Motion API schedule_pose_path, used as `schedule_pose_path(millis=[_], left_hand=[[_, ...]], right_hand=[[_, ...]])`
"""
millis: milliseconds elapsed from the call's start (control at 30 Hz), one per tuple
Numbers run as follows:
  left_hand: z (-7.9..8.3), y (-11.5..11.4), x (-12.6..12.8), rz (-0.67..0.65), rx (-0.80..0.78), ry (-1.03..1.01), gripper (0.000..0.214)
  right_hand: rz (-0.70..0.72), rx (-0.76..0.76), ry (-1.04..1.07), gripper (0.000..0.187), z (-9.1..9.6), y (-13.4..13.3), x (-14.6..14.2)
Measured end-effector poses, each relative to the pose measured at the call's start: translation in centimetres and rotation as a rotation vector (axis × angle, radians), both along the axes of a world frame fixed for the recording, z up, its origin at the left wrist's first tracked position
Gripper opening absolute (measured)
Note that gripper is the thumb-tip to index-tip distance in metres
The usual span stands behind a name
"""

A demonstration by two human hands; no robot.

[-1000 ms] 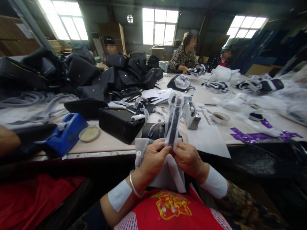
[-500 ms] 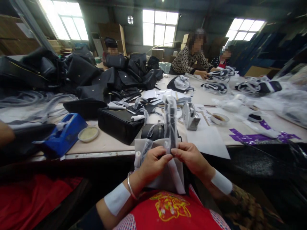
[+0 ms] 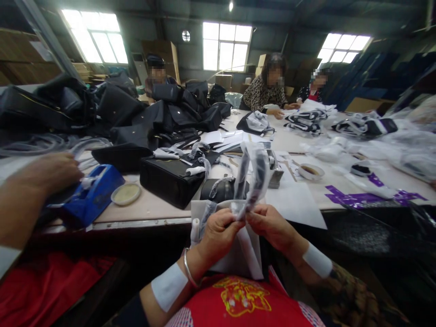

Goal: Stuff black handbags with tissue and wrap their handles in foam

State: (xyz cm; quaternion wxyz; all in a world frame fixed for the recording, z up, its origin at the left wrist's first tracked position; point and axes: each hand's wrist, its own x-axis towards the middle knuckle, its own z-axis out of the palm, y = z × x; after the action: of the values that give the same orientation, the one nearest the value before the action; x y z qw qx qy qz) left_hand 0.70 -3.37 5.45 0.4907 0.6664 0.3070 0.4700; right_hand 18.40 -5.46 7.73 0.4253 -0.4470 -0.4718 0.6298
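A black bag strap in clear plastic wrap [image 3: 258, 175] stands up in a loop above my two hands. My left hand [image 3: 221, 231] pinches the loop's lower end between thumb and fingers. Close beside it, my right hand [image 3: 269, 225] pinches the same end. Behind and below them, a white sheet [image 3: 223, 263] covers part of a black bag [image 3: 223, 188] at the table edge. A white wrapped roll-like piece [image 3: 195, 231] sticks up left of my left hand. The fingertips overlap, so the exact grip point is hidden.
Left stand a blue tape dispenser [image 3: 90, 195], a round dish [image 3: 126, 194] and a black bag [image 3: 172, 179]. A co-worker's hand [image 3: 51, 175] reaches in beside the dispenser. A metal tape dispenser [image 3: 275, 170] and a tape roll [image 3: 311, 171] lie right. Black bags [image 3: 119, 106] pile behind.
The strap has opened from a narrow upright band into a wider loop leaning right. A co-worker's hand has come in at the left. Across the table, another person's hands have shifted left.
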Motion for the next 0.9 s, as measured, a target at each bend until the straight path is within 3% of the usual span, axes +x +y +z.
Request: schedule_pose_path(millis=[100,200,300,467,567,633,800,900], left_hand=[[-0.9,-0.3,-0.1,0.033,0.128,0.066,0.019],[-1.2,-0.2,-0.4,0.028,0.113,0.102,0.017],[-0.6,0.3,-0.7,-0.054,-0.125,0.037,0.022],[0.2,1.1,-0.2,-0.09,-0.554,-0.196,0.037],[0.1,1.0,0.3,-0.041,-0.624,-0.3,0.036],[0.2,0.7,0.2,-0.021,-0.575,-0.251,0.034],[0.4,-0.2,-0.2,0.082,-0.198,-0.005,0.025],[0.3,-0.5,-0.2,0.119,-0.114,0.049,0.025]], right_hand=[[-0.125,-0.186,0.163,0.037,-0.3,0.0,-0.7],[-0.174,-0.187,0.195,0.032,-0.6,-0.1,-1.3],[-0.155,0.06,-0.032,0.025,-0.7,-0.2,-1.3],[-0.145,0.699,-0.66,0.022,-1.4,-0.4,-1.0],[-0.171,0.836,-0.813,0.022,-1.7,-0.5,-0.9],[-0.122,0.717,-0.655,0.018,-1.3,-0.4,-0.8],[-0.022,0.133,0.019,0.034,0.8,-0.1,-1.3],[-0.073,-0.013,0.097,0.033,1.1,0.1,-1.7]])
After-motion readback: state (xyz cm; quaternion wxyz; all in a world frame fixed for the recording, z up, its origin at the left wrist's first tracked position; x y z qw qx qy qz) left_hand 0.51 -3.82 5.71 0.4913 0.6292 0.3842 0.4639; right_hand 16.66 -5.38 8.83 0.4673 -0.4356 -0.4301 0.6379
